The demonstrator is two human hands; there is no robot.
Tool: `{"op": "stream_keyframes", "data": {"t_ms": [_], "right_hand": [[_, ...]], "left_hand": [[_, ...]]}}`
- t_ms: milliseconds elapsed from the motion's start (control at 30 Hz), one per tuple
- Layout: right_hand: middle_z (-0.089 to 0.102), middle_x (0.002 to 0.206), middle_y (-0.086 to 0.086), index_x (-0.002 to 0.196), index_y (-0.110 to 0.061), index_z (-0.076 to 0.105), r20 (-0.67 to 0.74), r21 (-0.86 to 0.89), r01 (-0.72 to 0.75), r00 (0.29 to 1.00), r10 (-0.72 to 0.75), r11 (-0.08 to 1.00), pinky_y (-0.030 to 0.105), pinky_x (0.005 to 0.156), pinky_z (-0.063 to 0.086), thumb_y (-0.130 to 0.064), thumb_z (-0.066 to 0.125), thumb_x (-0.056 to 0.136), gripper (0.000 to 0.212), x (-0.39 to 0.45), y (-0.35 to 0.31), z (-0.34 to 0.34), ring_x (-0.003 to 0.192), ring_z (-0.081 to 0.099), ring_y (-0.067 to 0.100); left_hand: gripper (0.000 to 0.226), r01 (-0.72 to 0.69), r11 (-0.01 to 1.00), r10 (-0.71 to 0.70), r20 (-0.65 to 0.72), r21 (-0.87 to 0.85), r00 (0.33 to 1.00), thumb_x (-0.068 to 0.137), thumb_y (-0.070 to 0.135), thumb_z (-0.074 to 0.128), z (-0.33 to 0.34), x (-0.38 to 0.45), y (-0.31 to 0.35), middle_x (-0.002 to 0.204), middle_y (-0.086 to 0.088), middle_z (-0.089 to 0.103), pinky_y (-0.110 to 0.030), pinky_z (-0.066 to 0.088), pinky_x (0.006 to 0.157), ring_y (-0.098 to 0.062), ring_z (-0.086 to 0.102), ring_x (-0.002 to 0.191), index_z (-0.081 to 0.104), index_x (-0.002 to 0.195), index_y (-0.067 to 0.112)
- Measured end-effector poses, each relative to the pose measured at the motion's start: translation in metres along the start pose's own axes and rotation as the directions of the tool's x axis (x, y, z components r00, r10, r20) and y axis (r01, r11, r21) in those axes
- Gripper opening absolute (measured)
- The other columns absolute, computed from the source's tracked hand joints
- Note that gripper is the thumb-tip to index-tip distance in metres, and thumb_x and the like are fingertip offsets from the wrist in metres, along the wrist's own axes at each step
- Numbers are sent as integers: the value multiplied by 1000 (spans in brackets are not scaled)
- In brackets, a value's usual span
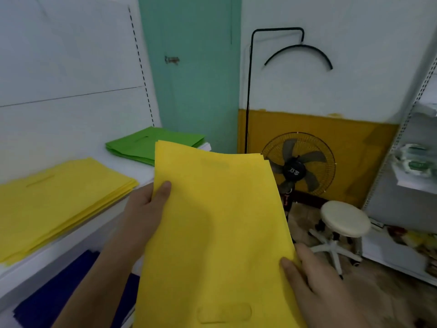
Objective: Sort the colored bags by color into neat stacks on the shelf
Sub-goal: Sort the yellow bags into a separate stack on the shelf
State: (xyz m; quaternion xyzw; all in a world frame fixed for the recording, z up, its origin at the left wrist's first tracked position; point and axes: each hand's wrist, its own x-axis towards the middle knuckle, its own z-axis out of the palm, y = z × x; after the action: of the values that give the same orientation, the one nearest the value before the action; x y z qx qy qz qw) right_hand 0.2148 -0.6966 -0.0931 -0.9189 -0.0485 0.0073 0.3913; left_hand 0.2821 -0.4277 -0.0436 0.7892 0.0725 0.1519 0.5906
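On white shelf (132, 171), yellow stack (59, 200), green stack (153, 144), fan (298, 165) beyond

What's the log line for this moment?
hands: left and right grip yellow fabric bags | shelf: yellow stack, green stack | next: likely yellow stack

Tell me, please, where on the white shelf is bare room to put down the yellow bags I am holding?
On the white shelf, a bare strip lies between the yellow stack and the green stack. It looks narrower than the held yellow bags, which both hands, left and right, grip. The stacks cover the rest in view.
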Motion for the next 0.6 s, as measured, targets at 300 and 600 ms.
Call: {"op": "stream_keyframes", "data": {"t_ms": [300, 600], "right_hand": [[66, 87, -12, 95, -50, 45, 29, 35, 141, 989, -142, 989, 15, 69, 47, -42, 44, 95, 8, 118, -47, 20, 79, 59, -6], [68, 85, -5, 95, -36, 60, 172, -4, 402, 902, -395, 916, 29, 74, 51, -69, 41, 82, 40, 240, -122, 71, 76, 62, 4]], "left_hand": [[45, -42, 999, 40, -152, -5, 988, 95, 43, 53, -48, 86, -9, 84, -24, 68, -57, 53, 72, -34, 66, 73, 66, 88, 1], [39, 24, 1000, -17, -443, 11, 896, 97, 34, 51, -132, 144, -28, 70, -7, 68, -36, 48, 64, -21, 60, 66, 67, 81, 2]]}}
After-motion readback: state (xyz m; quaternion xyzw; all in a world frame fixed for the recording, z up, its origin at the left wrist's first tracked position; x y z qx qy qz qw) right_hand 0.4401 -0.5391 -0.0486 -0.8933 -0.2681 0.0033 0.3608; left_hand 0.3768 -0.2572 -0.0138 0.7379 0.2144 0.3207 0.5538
